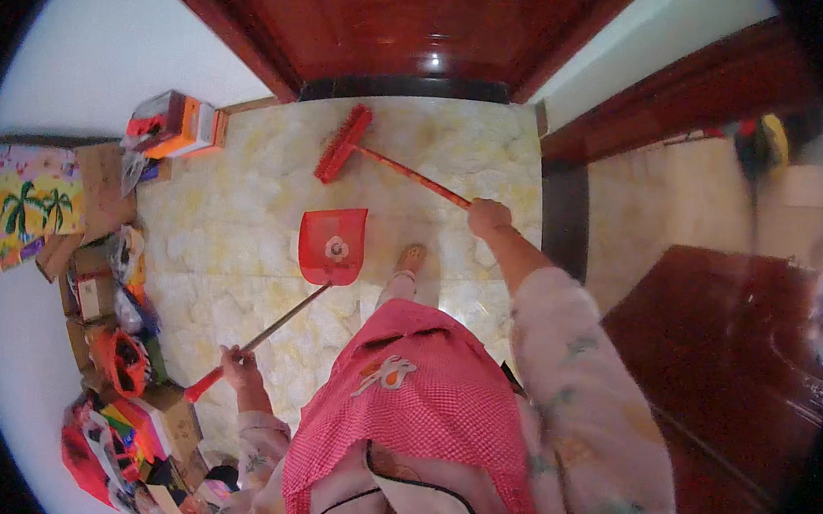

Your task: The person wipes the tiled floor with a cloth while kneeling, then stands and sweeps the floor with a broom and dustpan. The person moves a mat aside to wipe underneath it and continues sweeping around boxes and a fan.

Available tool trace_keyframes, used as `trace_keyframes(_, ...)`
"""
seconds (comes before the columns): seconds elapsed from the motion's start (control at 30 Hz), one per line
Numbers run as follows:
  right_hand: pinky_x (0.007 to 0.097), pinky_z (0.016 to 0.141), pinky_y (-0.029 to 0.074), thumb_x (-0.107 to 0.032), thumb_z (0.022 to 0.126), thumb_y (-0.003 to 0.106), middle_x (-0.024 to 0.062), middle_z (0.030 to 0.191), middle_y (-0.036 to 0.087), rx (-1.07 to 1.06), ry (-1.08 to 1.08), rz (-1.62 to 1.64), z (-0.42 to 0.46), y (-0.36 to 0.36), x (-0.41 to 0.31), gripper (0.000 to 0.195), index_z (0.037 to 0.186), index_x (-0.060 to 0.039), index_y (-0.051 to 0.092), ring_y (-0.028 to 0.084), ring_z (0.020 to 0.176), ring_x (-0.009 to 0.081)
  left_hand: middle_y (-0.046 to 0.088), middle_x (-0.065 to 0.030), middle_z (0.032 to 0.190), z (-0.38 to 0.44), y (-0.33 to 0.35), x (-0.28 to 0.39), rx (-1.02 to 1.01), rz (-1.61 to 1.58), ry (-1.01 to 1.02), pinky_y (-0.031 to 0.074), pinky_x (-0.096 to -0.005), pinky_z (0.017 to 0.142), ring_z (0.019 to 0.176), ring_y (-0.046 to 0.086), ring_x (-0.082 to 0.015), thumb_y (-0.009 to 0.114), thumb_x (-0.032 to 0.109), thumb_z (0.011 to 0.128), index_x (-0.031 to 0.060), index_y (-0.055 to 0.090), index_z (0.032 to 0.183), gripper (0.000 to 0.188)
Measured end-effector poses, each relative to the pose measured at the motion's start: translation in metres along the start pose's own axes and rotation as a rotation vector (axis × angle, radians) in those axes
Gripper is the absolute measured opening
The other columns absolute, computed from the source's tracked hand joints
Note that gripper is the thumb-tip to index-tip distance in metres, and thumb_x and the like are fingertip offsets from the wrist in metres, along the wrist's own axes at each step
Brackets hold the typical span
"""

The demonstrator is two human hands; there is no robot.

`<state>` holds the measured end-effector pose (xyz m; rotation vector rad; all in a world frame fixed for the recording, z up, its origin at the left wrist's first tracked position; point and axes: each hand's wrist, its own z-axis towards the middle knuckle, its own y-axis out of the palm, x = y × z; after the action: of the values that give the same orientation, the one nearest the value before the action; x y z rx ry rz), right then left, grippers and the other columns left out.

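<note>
My right hand [489, 218] is closed around the end of a patterned red broom handle [416, 177]. The handle runs to a red-bristled broom head [344, 144], which lies slantwise near the dark threshold. Lower left, my left hand [241, 368] grips the metal pole [286, 316] of a dustpan, just above its red end grip [203, 386]. The red dustpan [332, 246], with a flower mark on it, is in front of my foot, below the broom head and apart from it. Any debris is too small to tell.
Cardboard boxes [179, 419], bags and mixed goods line the left wall, with an orange shoe box [179, 130] farther up. A dark red door [411, 31] closes the far end. At right are a doorway with a black sill [564, 220] and a dark red wooden door panel [704, 331].
</note>
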<state>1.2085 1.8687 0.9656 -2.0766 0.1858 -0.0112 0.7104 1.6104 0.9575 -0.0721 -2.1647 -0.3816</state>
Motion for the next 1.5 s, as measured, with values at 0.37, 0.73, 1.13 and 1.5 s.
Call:
trace_keyframes(0.37, 0.0457, 0.065, 0.049, -0.029, 0.084, 0.047, 0.0177, 0.09, 0.061, -0.093, 0.303, 0.241, -0.338, 0.24, 0.254, 0.028, 0.091, -0.0045, 0.06, 0.06, 0.082, 0.034, 0.048, -0.0018, 0.074, -0.026, -0.023, 0.011, -0.353, 0.419, 0.029, 0.04, -0.026, 0.056, 0.057, 0.043, -0.012, 0.058, 0.035, 0.081, 0.0083, 0.049, 0.085, 0.029)
trace_keyframes(0.73, 0.0449, 0.072, 0.046, -0.04, 0.087, 0.041, 0.0164, 0.084, 0.062, 0.026, 0.737, 0.108, -0.672, 0.288, 0.382, 0.036, 0.09, -0.0098, 0.061, 0.059, 0.081, 0.0348, 0.05, -0.0004, 0.071, -0.137, -0.049, -0.084, -0.691, 0.498, -0.08, 0.039, -0.0237, 0.051, 0.053, 0.043, -0.0097, 0.055, 0.032, 0.084, 0.0104, 0.048, 0.078, 0.023)
trace_keyframes(1.13, 0.0428, 0.072, 0.049, -0.034, 0.084, 0.046, 0.0171, 0.093, 0.062, 0.117, 0.672, 0.461, -0.373, 0.25, 0.435, 0.033, 0.095, -0.0078, 0.062, 0.06, 0.086, 0.0325, 0.051, -0.0009, 0.08, -0.266, -0.025, -0.081, -0.619, 0.655, -0.06, 0.042, -0.026, 0.055, 0.064, 0.047, -0.0111, 0.055, 0.026, 0.083, 0.0092, 0.051, 0.095, 0.021)
trace_keyframes(1.5, 0.0455, 0.084, 0.045, -0.038, 0.086, 0.04, 0.0152, 0.107, 0.058, -0.449, 0.863, 0.551, -0.731, 0.33, 0.415, 0.041, 0.115, -0.0111, 0.053, 0.056, 0.097, 0.034, 0.049, -0.0004, 0.071, -0.35, -0.039, -0.084, -0.772, 0.805, -0.03, 0.039, -0.026, 0.052, 0.057, 0.044, -0.0111, 0.057, 0.024, 0.08, 0.0096, 0.049, 0.084, 0.017)
